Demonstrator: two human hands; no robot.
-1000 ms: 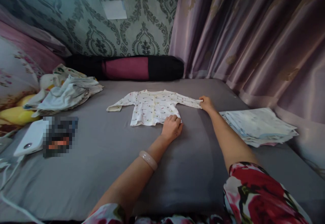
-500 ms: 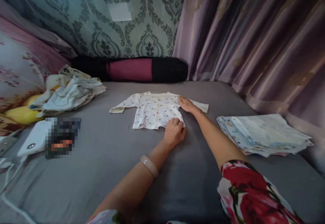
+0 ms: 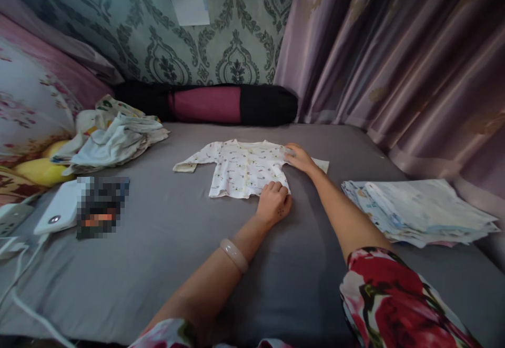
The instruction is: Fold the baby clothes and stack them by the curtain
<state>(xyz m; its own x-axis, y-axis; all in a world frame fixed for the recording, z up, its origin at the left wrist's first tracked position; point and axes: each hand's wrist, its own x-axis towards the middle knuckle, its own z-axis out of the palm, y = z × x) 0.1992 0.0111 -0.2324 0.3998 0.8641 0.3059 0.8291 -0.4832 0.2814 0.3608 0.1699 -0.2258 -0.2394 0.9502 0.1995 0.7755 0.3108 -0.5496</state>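
A small white baby shirt (image 3: 236,169) with a tiny print and a buttoned front lies spread on the grey sheet. Its left-hand sleeve stretches out to the side. My left hand (image 3: 273,203), with a pale bangle on the wrist, is closed on the lower right corner of the hem, fingers curled. At the shirt's right shoulder, my right hand (image 3: 300,157) has bent fingers and thumb closing on the fabric where the sleeve begins. This hand covers part of the right-hand sleeve, whose cuff shows beyond it.
A stack of folded cloths (image 3: 418,211) lies at the right, and a heap of loose clothes (image 3: 118,142) at the left. Near the left edge are a white power bank (image 3: 59,208), a cable and a blurred-out item. A black and maroon bolster (image 3: 205,105) lies along the wall.
My right hand has gone from lying flat on the shirt's shoulder to bent fingers gathering the cloth there. My left hand stays at the hem. The view has shifted slightly.
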